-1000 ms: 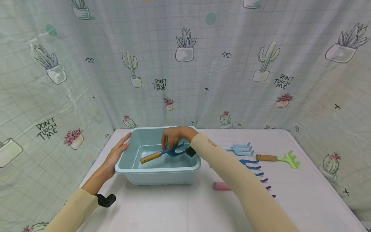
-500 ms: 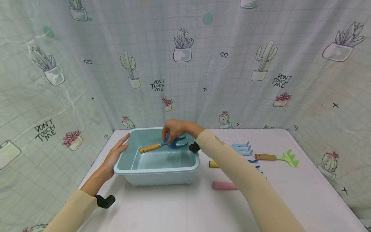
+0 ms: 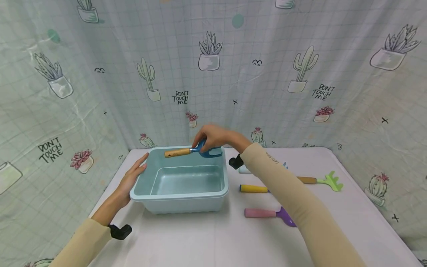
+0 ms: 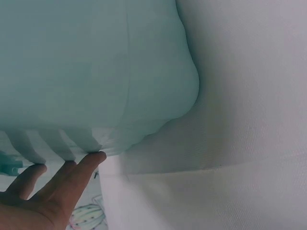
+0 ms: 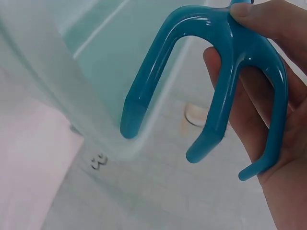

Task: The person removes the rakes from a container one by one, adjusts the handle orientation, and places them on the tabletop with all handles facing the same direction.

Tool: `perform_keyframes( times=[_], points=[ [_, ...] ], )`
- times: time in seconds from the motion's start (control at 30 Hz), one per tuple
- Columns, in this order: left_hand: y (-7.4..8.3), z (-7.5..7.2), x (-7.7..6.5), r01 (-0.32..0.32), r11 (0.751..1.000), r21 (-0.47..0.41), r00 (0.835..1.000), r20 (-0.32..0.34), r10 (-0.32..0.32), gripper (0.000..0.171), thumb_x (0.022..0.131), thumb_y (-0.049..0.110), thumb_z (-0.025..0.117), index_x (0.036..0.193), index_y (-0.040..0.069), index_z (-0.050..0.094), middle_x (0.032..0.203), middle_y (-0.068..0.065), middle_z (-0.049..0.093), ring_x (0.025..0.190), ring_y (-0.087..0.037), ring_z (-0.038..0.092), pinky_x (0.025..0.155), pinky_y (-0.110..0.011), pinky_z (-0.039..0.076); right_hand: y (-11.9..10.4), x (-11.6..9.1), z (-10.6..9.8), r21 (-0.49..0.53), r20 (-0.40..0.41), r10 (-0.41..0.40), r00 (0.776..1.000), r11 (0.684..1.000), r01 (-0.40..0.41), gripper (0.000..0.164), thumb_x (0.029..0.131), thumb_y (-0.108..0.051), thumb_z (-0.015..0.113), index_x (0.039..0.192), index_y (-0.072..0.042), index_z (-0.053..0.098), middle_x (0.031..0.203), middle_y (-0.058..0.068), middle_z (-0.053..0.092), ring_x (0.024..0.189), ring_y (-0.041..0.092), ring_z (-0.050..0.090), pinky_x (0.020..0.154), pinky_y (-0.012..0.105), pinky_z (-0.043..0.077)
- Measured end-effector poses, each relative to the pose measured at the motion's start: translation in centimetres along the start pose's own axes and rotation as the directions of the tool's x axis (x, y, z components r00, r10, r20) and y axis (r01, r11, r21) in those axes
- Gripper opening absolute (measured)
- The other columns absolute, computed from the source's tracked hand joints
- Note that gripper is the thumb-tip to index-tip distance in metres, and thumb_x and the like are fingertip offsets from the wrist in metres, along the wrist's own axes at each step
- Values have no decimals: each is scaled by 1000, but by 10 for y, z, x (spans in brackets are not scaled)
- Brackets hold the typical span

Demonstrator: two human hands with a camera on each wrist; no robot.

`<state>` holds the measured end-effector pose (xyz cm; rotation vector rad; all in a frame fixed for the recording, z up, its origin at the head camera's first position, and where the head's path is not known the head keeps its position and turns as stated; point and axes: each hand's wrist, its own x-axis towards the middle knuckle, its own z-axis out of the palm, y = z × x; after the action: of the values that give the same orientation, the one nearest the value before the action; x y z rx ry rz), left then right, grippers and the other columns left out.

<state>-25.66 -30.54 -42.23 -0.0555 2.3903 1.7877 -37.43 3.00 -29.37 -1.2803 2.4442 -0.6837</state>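
Observation:
My right hand (image 3: 215, 135) grips a blue three-pronged hand rake (image 3: 178, 152) by the neck of its head. Its wooden handle points left, above the back of a pale blue plastic basin (image 3: 180, 204). In the right wrist view, thumb and fingers pinch the rake (image 5: 231, 48) where its prongs join, with the prongs spread before the palm. My left hand (image 3: 126, 185) rests against the outside of the basin's left wall, its fingers fairly straight. The left wrist view has those fingertips (image 4: 98, 155) touching the ribbed side of the basin (image 4: 96, 67).
Right of the basin lie a yellow-handled tool (image 3: 253, 188), a pink-handled purple rake (image 3: 260, 213), and a green rake (image 3: 330, 181) with a wooden handle. A light blue tool (image 3: 244, 170) is mostly behind my right sleeve. A cactus-print curtain (image 3: 213, 92) surrounds the white table (image 3: 186, 241).
My right hand has lifted the blue hand rake from inside the basin up above its back rim, slightly right. My left hand has stayed at the basin's left side.

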Motion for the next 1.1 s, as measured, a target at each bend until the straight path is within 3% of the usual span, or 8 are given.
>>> perform_keyframes(
  times=[0.4,0.77,1.1],
  points=[
    [1,0,-1,-36,999,17,999,-1,36,66,109,56,34,166,39,7,176,-4,-5,161,-45,7,120,-71,23,0,-47,-32,-104,-92,29,995,994,-39,23,89,-10,76,112,-9,80,111,7,77,89,18,66,84,30,60],
    [-1,2,-2,-49,998,44,999,0,49,65,110,55,32,167,39,4,176,-4,-6,161,-46,5,119,-72,22,23,-100,-46,-193,-152,-21,988,981,-9,19,87,-7,76,105,-9,81,101,5,79,82,15,66,76,32,57],
    [-2,1,-2,-54,998,31,999,2,54,64,110,54,33,166,40,6,176,-4,-4,160,-47,6,118,-72,23,47,-146,-44,-144,-211,83,974,983,-115,15,86,-4,76,100,-10,76,98,5,72,85,19,63,81,37,57]
  ],
)
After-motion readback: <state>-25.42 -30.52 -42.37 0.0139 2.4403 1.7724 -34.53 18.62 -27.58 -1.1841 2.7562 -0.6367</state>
